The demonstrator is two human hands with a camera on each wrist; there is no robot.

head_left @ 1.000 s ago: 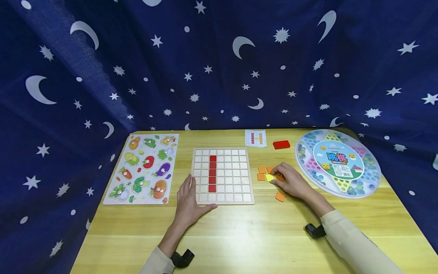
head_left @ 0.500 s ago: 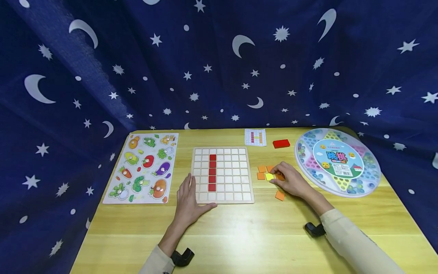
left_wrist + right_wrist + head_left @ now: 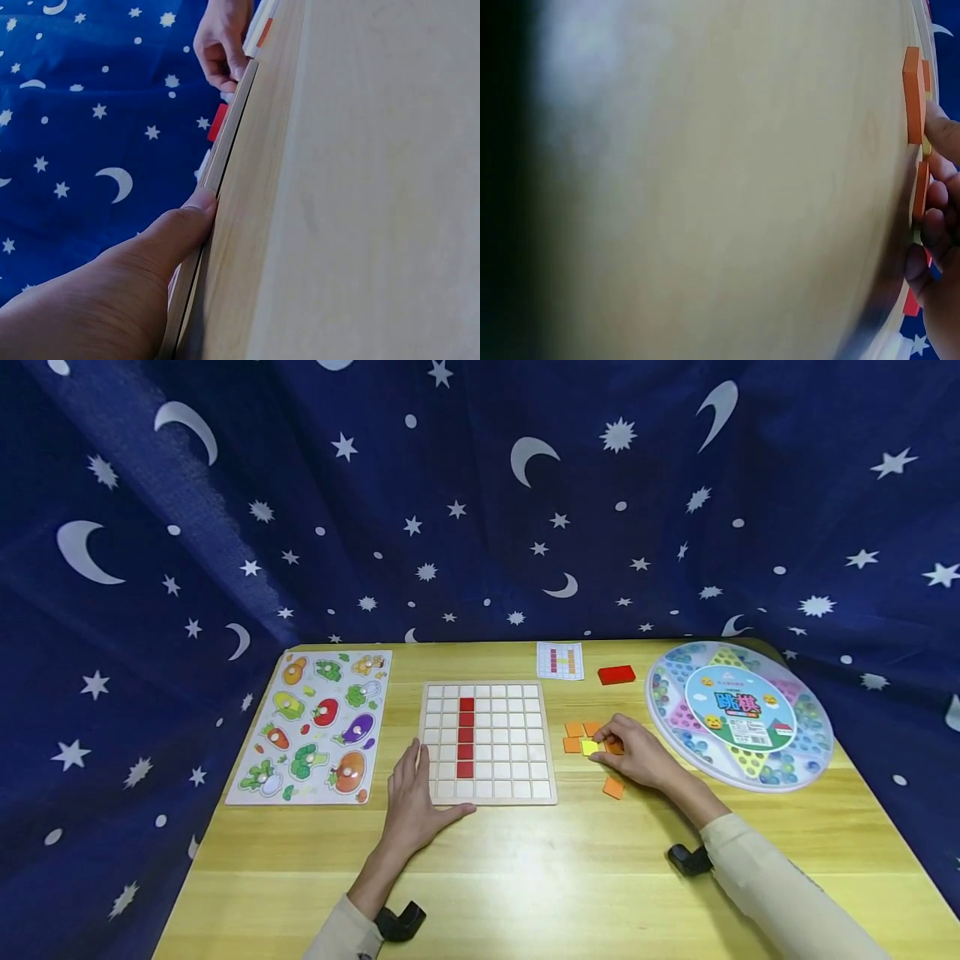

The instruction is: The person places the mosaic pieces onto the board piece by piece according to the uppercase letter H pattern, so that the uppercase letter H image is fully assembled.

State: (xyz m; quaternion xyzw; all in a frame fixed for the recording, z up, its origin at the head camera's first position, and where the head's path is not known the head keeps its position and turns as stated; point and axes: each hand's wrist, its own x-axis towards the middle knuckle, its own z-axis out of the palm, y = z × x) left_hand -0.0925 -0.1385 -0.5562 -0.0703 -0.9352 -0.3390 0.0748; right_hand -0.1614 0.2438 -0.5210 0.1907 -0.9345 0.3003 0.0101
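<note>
A square wooden grid board [image 3: 510,746] lies mid-table, with a column of red square tiles [image 3: 467,736] in its cells. My left hand [image 3: 412,806] rests at its lower left corner, fingers straight along the left side, thumb [image 3: 184,221] touching the near edge. To the right of the board, my right hand [image 3: 637,756] pinches a yellow square tile [image 3: 589,748] between thumb and finger; the tile still appears low at the table. Several orange tiles [image 3: 573,730] lie around it, one partly hidden by the hand. Another orange tile [image 3: 613,788] lies nearer me.
Behind the tiles are a small printed pattern card [image 3: 559,662] and a red block [image 3: 617,675]. A round Chinese checkers set [image 3: 741,717] lies at the right. On the left is a vegetable peg puzzle [image 3: 308,729]. A dark blue starry cloth [image 3: 480,502] hangs behind.
Both hands stay almost still. The camera view shifts very slightly; the tiles and board keep their places.
</note>
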